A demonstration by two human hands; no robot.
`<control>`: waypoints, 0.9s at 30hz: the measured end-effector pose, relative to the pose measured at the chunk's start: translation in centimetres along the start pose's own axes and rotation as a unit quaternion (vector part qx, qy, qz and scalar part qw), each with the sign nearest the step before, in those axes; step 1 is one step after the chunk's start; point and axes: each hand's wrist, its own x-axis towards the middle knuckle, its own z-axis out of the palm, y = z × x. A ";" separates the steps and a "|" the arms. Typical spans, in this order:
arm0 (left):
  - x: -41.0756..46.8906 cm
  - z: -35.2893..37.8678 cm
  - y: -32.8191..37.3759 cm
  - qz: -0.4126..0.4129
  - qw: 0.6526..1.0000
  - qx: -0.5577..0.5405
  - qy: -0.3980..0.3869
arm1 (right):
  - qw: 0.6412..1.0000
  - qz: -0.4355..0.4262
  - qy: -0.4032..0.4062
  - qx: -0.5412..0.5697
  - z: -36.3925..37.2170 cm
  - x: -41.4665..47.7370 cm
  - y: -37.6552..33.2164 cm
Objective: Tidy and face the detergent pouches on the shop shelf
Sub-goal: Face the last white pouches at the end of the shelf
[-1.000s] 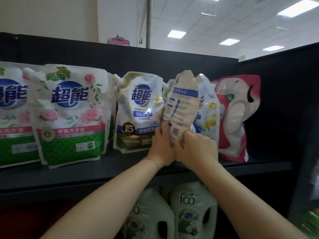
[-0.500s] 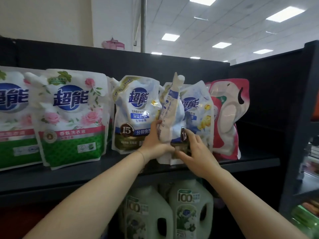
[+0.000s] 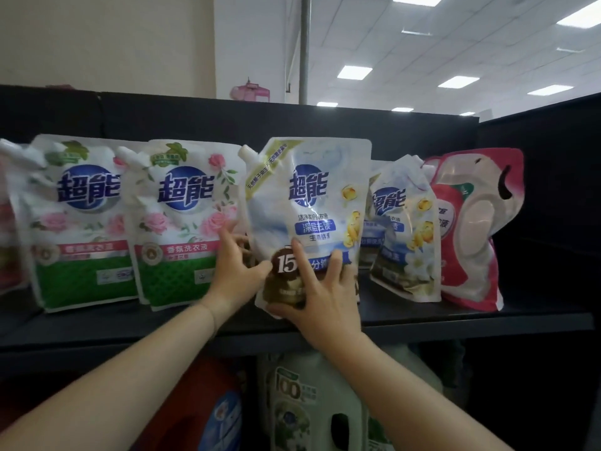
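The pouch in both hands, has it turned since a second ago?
Yes. The held pouch showed its printed back, then its edge; now its front faces out like the rose pouch beside it, left hand and right hand holding its base.

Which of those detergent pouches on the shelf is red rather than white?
The red pouch at the far right end of the row. Its neighbours are white with blue logos, and neither hand touches it; both hold the white pouch in the middle.
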 end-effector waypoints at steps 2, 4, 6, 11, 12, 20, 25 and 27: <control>-1.0 -0.1 0.0 0.109 0.983 0.100 0.109 | 1.000 -0.013 -0.004 -0.002 -0.2 0.4 -0.2; -1.6 0.1 0.2 0.258 0.937 0.203 0.119 | 0.997 -0.047 0.027 0.054 -0.8 1.0 1.0; -2.0 1.1 0.7 0.335 0.905 0.259 0.032 | 0.985 -0.081 0.109 0.109 -1.3 1.9 2.5; -2.0 3.4 0.1 0.332 0.891 0.305 -0.052 | 0.974 -0.190 0.117 0.035 0.1 4.1 4.6; -1.7 3.5 -0.5 0.333 0.882 0.328 -0.052 | 0.973 -0.207 0.102 0.023 0.5 4.4 4.8; 3.8 2.7 -4.3 0.365 0.787 0.489 -0.090 | 0.963 -0.220 0.127 -0.091 4.1 7.7 4.6; 5.7 3.1 -6.0 0.364 0.769 0.519 -0.081 | 0.960 -0.224 0.139 -0.094 6.6 9.6 4.6; 6.0 3.3 -6.2 0.360 0.767 0.526 -0.078 | 0.960 -0.225 0.141 -0.095 6.9 9.8 4.8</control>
